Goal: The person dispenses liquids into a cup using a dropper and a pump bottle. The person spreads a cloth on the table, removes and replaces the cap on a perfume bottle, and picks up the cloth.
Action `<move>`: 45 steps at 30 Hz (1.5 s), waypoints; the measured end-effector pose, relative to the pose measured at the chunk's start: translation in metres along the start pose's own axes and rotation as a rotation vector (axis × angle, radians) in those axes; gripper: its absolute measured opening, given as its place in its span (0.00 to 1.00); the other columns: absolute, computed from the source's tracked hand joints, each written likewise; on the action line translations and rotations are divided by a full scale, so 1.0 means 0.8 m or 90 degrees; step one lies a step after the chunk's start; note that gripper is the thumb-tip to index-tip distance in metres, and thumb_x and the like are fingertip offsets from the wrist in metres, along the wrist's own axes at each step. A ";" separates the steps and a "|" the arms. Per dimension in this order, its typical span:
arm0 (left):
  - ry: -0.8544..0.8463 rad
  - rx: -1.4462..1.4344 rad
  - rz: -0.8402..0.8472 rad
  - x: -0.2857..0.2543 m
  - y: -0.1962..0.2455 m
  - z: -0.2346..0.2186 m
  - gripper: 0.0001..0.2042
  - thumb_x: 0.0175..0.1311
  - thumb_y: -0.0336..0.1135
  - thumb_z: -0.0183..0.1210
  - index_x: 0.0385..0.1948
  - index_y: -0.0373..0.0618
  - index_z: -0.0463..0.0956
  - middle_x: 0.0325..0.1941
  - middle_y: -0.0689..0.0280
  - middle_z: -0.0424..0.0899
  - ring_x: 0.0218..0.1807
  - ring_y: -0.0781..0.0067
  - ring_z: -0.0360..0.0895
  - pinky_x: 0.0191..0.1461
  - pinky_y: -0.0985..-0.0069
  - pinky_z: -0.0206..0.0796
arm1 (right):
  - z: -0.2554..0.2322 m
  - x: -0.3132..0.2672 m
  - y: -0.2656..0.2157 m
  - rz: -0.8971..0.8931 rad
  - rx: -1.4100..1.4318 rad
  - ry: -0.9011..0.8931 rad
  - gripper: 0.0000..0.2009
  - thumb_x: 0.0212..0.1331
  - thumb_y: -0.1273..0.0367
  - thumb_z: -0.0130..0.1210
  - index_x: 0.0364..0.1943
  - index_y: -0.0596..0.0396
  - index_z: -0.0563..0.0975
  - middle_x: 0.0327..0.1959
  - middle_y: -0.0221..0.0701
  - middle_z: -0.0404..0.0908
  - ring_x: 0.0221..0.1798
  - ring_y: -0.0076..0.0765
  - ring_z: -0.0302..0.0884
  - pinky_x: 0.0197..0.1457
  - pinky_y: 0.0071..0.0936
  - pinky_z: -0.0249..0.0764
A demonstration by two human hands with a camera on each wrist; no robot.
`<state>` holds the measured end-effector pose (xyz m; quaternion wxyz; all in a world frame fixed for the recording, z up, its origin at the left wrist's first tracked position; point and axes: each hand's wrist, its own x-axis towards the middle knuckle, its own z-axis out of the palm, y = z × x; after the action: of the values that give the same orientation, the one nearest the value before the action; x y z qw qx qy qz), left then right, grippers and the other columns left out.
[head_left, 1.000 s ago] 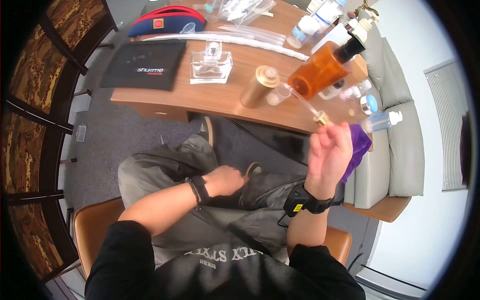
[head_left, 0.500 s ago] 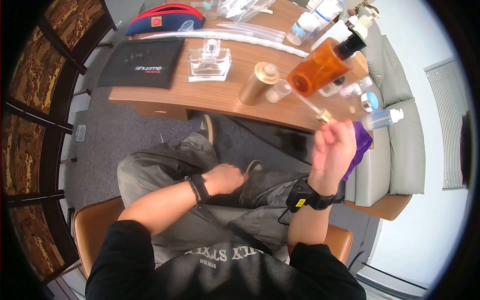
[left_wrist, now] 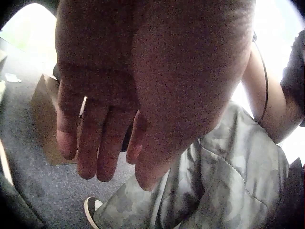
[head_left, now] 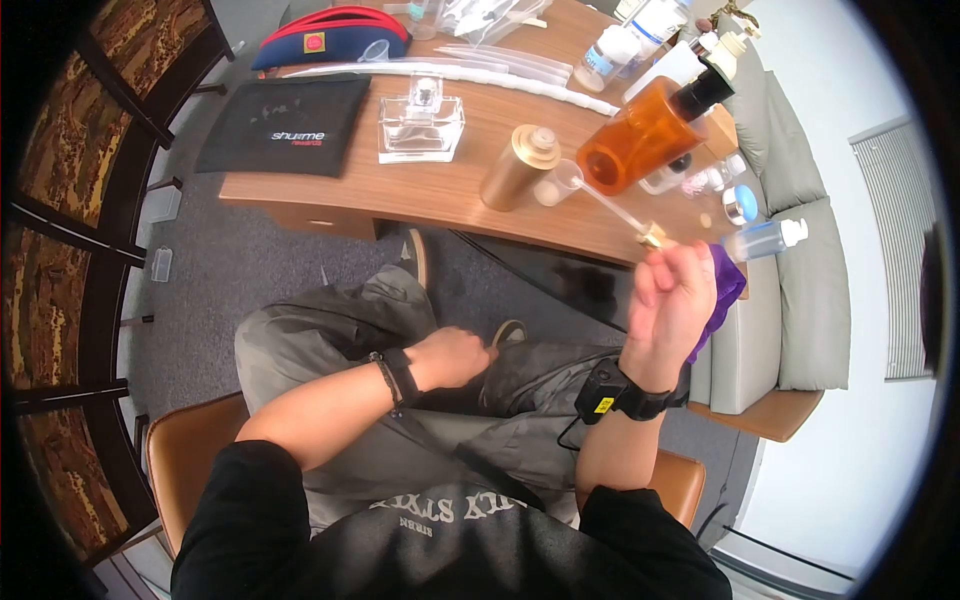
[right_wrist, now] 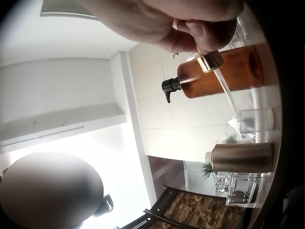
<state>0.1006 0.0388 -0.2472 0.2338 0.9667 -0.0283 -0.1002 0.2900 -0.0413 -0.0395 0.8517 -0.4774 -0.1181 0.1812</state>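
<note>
My right hand (head_left: pixel 672 300) pinches a dropper by its top, just below the gold collar (head_left: pixel 650 236) in the head view. The glass tube slants away to the upper left, its tip at the mouth of a small clear cup (head_left: pixel 555 184). In the right wrist view the tube likewise points into the cup (right_wrist: pixel 257 120). A gold bottle (head_left: pixel 518 172) without a cap stands beside the cup, and a large amber pump bottle (head_left: pixel 640 140) stands behind. My left hand (head_left: pixel 450 358) rests over my lap, holding nothing, its fingers extended in the left wrist view.
On the wooden table (head_left: pixel 300 196) stand a clear glass perfume bottle (head_left: pixel 420 135), a black pouch (head_left: pixel 285 125) and a blue-red case (head_left: pixel 335 45). White bottles (head_left: pixel 610 58) crowd the back right. A blue-tinted pump bottle (head_left: pixel 765 240) and purple cloth (head_left: pixel 722 290) lie past the right hand.
My right hand has shifted slightly to the right with the dropper still pinched. The tube's tip stays at the cup. My left hand has not moved.
</note>
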 end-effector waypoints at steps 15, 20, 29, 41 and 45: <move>0.004 0.003 0.002 -0.001 0.000 -0.003 0.16 0.63 0.33 0.59 0.52 0.42 0.81 0.37 0.53 0.89 0.43 0.49 0.88 0.45 0.56 0.80 | 0.000 0.000 -0.006 -0.023 -0.019 0.003 0.14 0.61 0.85 0.51 0.40 0.49 0.65 0.28 0.34 0.77 0.21 0.18 0.61 0.16 0.17 0.55; 0.010 0.002 0.001 -0.002 0.000 -0.002 0.15 0.63 0.33 0.59 0.51 0.42 0.81 0.37 0.53 0.89 0.43 0.49 0.88 0.45 0.56 0.80 | 0.005 -0.003 -0.003 -0.022 -0.011 -0.012 0.14 0.61 0.85 0.51 0.40 0.49 0.65 0.28 0.34 0.77 0.21 0.18 0.61 0.16 0.17 0.55; 0.012 0.005 -0.001 -0.002 0.003 -0.007 0.16 0.61 0.30 0.59 0.51 0.41 0.80 0.37 0.53 0.89 0.43 0.49 0.88 0.45 0.56 0.80 | -0.001 0.002 -0.012 -0.052 -0.017 -0.016 0.12 0.62 0.85 0.50 0.38 0.51 0.65 0.29 0.34 0.75 0.21 0.18 0.61 0.17 0.16 0.55; 0.004 -0.008 -0.020 -0.006 0.008 -0.020 0.19 0.61 0.28 0.59 0.56 0.42 0.81 0.37 0.51 0.89 0.43 0.49 0.88 0.46 0.56 0.80 | 0.048 0.006 -0.060 -0.072 0.009 -0.170 0.12 0.64 0.84 0.51 0.41 0.51 0.66 0.27 0.30 0.72 0.22 0.16 0.59 0.17 0.14 0.54; 0.002 -0.002 -0.017 -0.007 0.010 -0.022 0.20 0.62 0.28 0.59 0.58 0.43 0.80 0.37 0.52 0.90 0.43 0.50 0.89 0.48 0.57 0.80 | 0.071 0.006 -0.066 -0.083 -0.058 -0.197 0.12 0.64 0.84 0.50 0.41 0.51 0.65 0.27 0.32 0.73 0.21 0.16 0.59 0.17 0.14 0.54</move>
<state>0.0985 0.0405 -0.2271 0.2343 0.9667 -0.0146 -0.1022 0.2837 -0.0208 0.0355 0.8106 -0.4736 -0.2864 0.1911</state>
